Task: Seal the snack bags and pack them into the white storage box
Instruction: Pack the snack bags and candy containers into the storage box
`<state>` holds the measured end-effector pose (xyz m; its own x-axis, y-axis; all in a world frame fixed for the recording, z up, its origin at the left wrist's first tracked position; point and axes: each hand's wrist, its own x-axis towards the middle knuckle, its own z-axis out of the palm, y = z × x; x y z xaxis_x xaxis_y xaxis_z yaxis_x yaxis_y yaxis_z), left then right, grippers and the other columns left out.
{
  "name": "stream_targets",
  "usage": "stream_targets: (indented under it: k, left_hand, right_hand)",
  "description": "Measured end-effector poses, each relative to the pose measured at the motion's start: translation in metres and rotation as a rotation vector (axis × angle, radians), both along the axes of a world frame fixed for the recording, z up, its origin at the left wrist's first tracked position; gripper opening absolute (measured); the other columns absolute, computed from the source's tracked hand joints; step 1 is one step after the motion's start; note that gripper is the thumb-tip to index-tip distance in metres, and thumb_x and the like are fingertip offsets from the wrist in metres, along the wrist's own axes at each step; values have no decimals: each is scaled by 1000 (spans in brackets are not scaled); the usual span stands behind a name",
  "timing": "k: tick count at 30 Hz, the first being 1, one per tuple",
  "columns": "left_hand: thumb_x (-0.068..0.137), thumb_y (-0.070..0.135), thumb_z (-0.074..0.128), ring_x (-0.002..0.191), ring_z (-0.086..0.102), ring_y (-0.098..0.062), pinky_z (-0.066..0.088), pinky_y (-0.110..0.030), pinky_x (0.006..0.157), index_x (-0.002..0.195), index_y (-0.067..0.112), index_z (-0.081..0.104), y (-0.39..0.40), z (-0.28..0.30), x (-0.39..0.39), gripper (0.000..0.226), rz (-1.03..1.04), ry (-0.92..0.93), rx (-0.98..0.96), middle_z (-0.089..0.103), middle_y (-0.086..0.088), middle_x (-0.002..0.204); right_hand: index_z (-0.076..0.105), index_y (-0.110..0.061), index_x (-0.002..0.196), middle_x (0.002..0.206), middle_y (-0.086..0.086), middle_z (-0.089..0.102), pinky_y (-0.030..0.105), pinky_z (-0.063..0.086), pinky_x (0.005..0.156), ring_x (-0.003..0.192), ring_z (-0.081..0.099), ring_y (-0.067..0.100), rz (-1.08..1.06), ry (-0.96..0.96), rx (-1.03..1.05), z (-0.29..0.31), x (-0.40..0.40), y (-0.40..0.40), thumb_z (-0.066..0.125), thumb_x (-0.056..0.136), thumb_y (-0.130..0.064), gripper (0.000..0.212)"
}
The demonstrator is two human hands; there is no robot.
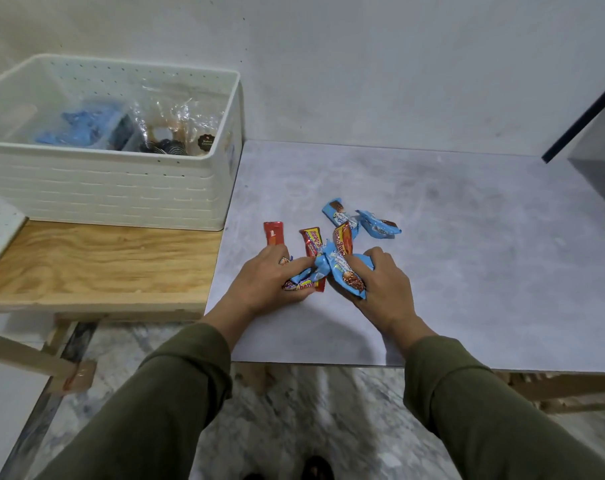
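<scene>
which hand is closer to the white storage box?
Left. The left hand sits just right of and below the white storage box; the right hand is farther right, across the snack pile.

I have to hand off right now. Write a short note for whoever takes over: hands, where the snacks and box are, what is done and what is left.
Left hand: on the grey table, closed over red and blue snack packets.
Right hand: gripping a blue packet.
Loose on the table beyond the hands: a red packet, a red-yellow one, two blue ones.
White storage box: on the wooden shelf to the left, already holding clear bags of cookies and a bag of blue items.
Left: gather the table packets, bag and seal them, pack them in the box.
</scene>
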<state>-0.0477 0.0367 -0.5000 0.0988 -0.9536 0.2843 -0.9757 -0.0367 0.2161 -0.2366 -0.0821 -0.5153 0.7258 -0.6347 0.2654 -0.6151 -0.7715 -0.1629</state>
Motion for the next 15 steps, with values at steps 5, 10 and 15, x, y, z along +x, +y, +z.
stream_targets:
  k: [5,10,15]
  left_hand:
    - [75,40,74,62,53,-20,36,-23,46,106,19,68,-3,0,-4,38,2,7,-28,54,-5,72]
    - [76,38,74,67,55,-21,34,-21,53,110,18,66,-8,10,-9,41,75,83,-29,57,-7,78]
    - [76,48,66,63,56,-22,39,-22,52,104,17,67,-20,30,-9,42,86,136,-83,57,-6,76]
  right_hand:
    - [56,-31,113,88,3,50,26,42,47,68,52,17,-46,0,54,10,-1,1,66,80,-52,41]
    - [56,-30,111,88,2,52,25,42,48,66,54,19,-108,-64,105,26,0,2,63,81,-54,39]
    - [61,-22,119,109,15,59,34,50,63,82,62,35,-104,-135,162,58,0,-2,66,78,-43,46]
